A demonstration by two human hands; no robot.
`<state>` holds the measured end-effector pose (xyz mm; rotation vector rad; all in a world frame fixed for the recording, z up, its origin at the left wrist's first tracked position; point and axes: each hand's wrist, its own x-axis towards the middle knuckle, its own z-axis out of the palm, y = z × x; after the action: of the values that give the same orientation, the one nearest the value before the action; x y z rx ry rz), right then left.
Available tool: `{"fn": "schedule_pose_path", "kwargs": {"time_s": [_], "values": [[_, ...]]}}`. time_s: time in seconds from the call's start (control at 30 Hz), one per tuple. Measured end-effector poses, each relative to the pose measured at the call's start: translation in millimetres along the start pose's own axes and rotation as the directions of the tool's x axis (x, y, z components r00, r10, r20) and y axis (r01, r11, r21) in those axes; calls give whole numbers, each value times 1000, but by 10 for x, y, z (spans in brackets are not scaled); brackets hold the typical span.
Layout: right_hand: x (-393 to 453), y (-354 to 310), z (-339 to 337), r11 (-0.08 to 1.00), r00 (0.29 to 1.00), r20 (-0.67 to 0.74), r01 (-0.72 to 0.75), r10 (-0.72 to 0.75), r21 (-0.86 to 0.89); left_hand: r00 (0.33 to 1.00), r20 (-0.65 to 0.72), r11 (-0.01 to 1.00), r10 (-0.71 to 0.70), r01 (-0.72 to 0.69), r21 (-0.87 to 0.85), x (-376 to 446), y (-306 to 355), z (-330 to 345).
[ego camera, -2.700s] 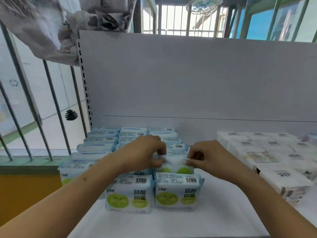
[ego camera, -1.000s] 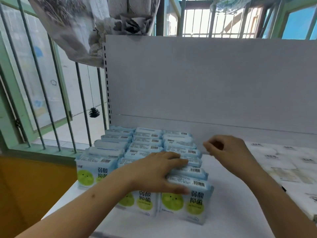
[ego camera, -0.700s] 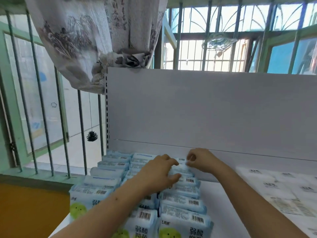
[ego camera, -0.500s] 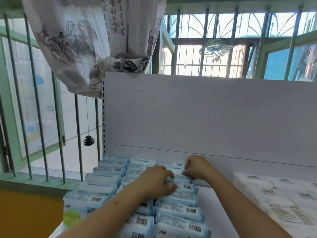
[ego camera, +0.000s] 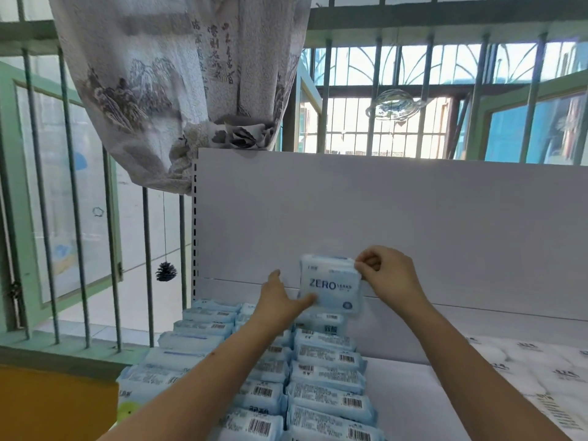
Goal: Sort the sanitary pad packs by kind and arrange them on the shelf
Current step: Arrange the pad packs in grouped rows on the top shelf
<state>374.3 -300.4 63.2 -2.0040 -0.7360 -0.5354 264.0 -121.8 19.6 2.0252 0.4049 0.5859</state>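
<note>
A light blue pad pack printed "ZERO" is raised upright above the far end of the rows, in front of the shelf's back panel. My right hand pinches its top right corner. My left hand grips its lower left corner, thumb on the front. Below them, three rows of blue pad packs with barcodes stand packed front to back on the white shelf; the nearest ones run off the bottom edge.
White pad packs lie on the shelf's right side. The white back panel rises behind. Metal window bars and a tied curtain are at the left, with an orange surface below.
Both hands were down on the far packs of the right row; now they have lifted one "ZERO" pack out and hold it up. The camera has tilted upward.
</note>
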Motion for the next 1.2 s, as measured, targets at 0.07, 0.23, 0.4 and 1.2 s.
{"fn": "schedule_pose_path", "kwargs": {"time_s": [0.07,0.23,0.4,1.2], "values": [[-4,-54,-101,961,992,-56,-98,116,258,988,114,967,-101,124,-220,13,68,24],[-195,-135,-75,641,953,79,-256,291,724,921,386,662,59,254,-705,-42,164,157],[-250,17,-61,735,929,130,-356,347,577,973,175,841,149,-31,-541,-21,259,179],[-352,-77,-191,316,688,604,-724,403,613,760,74,704,646,-630,327,102,43,99]]}}
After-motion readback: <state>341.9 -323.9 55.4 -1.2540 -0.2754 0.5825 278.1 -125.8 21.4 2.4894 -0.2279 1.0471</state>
